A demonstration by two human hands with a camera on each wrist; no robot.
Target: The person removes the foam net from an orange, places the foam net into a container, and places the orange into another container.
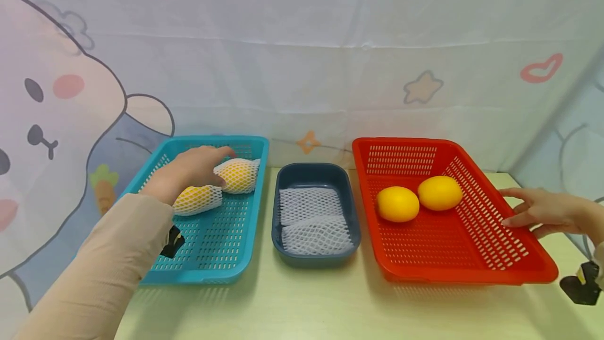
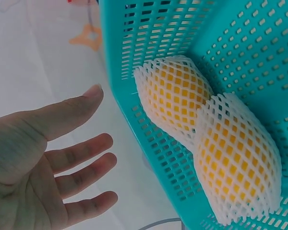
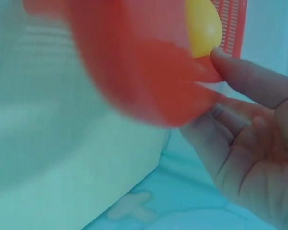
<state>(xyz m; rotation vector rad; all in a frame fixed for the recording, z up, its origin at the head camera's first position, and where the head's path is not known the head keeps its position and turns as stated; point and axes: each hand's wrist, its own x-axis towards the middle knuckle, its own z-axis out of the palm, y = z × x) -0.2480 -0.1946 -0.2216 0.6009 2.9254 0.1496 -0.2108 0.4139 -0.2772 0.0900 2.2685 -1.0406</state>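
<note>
My left hand (image 1: 193, 169) hovers over the teal basket (image 1: 261, 198), its fingers loosely extended and holding nothing. Two yellow oval fruits in white foam nets lie in that basket: one netted fruit (image 1: 241, 176) is just beyond my fingertips, and the other netted fruit (image 1: 200, 201) is partly hidden by my hand. In the left wrist view, my left hand (image 2: 53, 158) appears apart from both. At the right, my right hand (image 1: 547, 211) grips the side rim of a red basket (image 1: 453, 274), thumb inside, fingers outside. Two bare yellow fruits (image 1: 398, 204) lie in it.
Between the two baskets stands a dark blue tray (image 1: 316, 260) with white foam nets (image 1: 313, 222) lying flat inside. All three containers rest on a pale table (image 1: 316, 303). A printed curtain (image 1: 302, 77) hangs close behind them.
</note>
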